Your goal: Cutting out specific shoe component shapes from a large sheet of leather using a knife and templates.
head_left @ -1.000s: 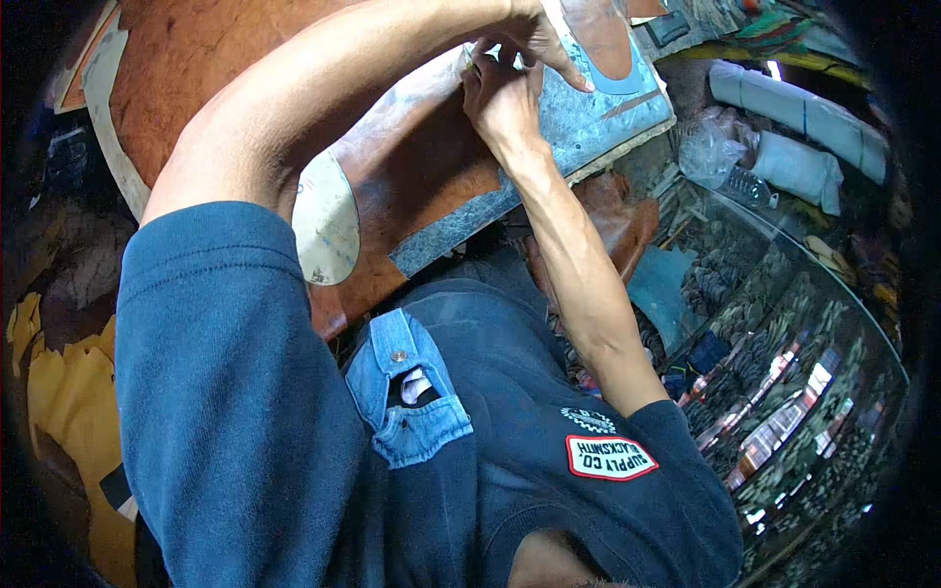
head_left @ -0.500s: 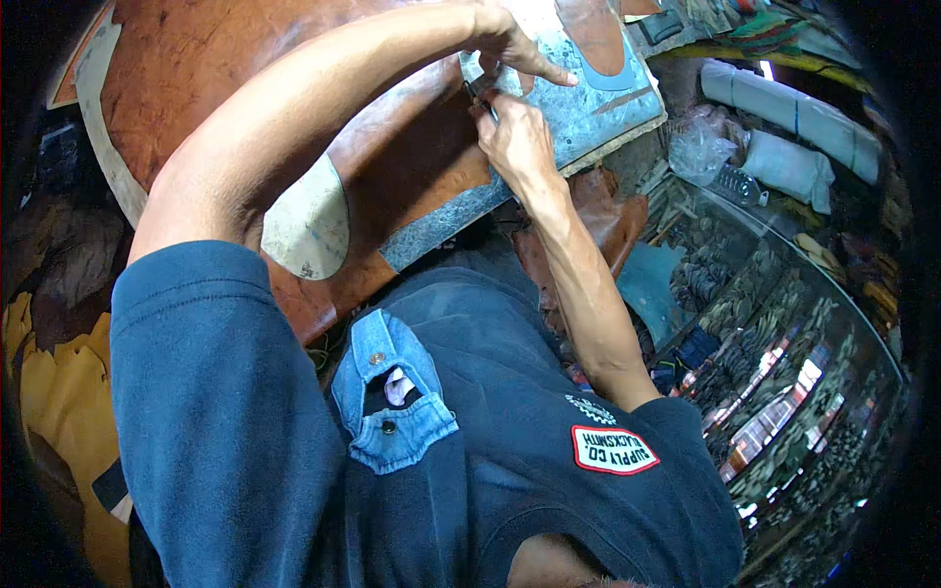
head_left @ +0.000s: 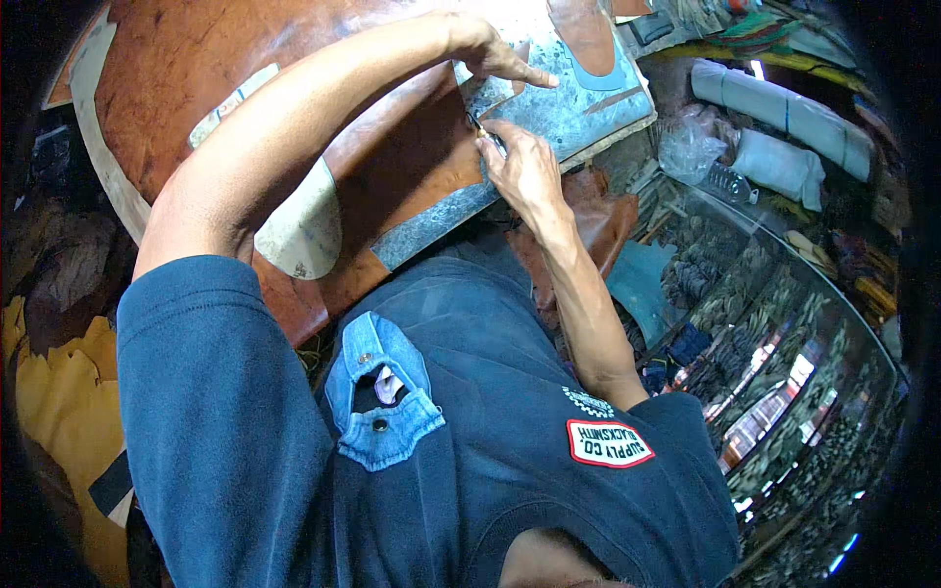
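My left hand (head_left: 490, 54) rests on the far part of the brown leather (head_left: 412, 157), with a finger stretched out over the speckled grey board (head_left: 598, 113). Closer to my body, my right hand (head_left: 526, 169) is closed around a slim cutting tool (head_left: 479, 128). Its dark tip is at the leather, where the brown meets the bare board; the exact contact is too small to make out. A rounded pale template (head_left: 306, 230) lies on the leather beneath my left arm. On the board's far side sits a brown leather piece (head_left: 586, 37) with a grey-blue rounded edge.
Crumpled brown leather (head_left: 588, 220) hangs beside the board's right edge. A glass-topped case (head_left: 784, 323) stands at right, with a clear plastic bottle (head_left: 727, 182) and white wrapped rolls (head_left: 784, 103) behind it. Yellow leather (head_left: 69, 402) lies at lower left.
My right hand and the cutting tool have come toward my body, away from the left hand. The left hand stays nearly in place. The whole view has shifted slightly.
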`<state>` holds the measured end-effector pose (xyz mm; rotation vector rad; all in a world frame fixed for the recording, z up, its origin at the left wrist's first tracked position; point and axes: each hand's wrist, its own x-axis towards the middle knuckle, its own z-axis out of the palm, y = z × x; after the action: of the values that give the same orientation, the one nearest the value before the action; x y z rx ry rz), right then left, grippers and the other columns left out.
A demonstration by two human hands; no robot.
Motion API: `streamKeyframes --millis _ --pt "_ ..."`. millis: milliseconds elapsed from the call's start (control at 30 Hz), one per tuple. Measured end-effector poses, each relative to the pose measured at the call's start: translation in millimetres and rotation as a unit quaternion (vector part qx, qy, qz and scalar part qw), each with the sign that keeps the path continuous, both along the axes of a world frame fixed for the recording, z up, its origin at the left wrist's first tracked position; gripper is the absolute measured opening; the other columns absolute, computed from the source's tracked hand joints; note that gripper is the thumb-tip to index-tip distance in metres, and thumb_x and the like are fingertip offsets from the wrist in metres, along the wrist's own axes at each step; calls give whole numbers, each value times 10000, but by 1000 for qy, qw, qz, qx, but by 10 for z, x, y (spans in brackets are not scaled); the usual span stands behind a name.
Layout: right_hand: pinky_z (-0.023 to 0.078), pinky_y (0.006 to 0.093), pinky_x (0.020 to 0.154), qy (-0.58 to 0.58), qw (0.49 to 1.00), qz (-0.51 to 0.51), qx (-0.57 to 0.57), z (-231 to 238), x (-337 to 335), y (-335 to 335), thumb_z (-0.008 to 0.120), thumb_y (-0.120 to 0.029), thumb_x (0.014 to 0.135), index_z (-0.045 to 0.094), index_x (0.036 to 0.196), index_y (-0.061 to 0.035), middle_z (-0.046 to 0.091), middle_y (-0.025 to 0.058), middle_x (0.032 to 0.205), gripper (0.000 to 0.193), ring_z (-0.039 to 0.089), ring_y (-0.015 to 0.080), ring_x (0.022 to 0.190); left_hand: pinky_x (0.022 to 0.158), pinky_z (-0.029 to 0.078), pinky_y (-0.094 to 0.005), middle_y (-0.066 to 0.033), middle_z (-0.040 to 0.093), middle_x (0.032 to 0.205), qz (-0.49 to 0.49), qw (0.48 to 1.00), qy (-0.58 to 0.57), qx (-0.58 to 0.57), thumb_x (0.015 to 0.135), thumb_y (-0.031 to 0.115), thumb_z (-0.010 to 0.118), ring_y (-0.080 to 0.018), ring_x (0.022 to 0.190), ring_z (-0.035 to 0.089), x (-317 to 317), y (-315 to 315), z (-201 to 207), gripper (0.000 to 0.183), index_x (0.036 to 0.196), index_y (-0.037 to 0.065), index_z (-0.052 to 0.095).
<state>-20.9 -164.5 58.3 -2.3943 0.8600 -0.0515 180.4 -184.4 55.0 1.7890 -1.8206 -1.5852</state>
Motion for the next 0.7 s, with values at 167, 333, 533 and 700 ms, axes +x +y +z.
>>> streamKeyframes --millis 167,333,533,700 --pt "511 451 800 17 1000 3 22 47 -77 -3 612 -195 872 668 1050 -27 673 239 956 251 650 407 916 1104 287 -560 -181 405 1467 -7 999 -10 -32 752 890 315 -387 1356 368 -14 -47 20 975 1295 128 592" --pt "511 450 805 45 998 1 37 85 -132 14 609 -199 870 662 1064 -25 673 232 973 267 647 412 922 1029 392 -537 -223 554 1311 -18 989 -145 -12 784 842 381 -382 1256 491 -59 15 44 893 1253 120 617" --pt "518 494 759 -33 997 64 11 -66 -199 -125 572 -159 856 652 1067 -65 669 218 957 244 638 432 863 765 536 -368 -122 671 1034 51 875 -238 -419 761 218 673 -262 943 657 -144 545 -609 127 835 116 679" --pt "539 469 732 46 966 253 -25 172 12 -612 592 -123 846 681 1089 -135 680 150 966 259 664 363 823 1001 380 -509 -117 461 1422 127 899 -271 -320 858 223 570 -279 1288 454 -259 675 -525 257 1094 146 637"
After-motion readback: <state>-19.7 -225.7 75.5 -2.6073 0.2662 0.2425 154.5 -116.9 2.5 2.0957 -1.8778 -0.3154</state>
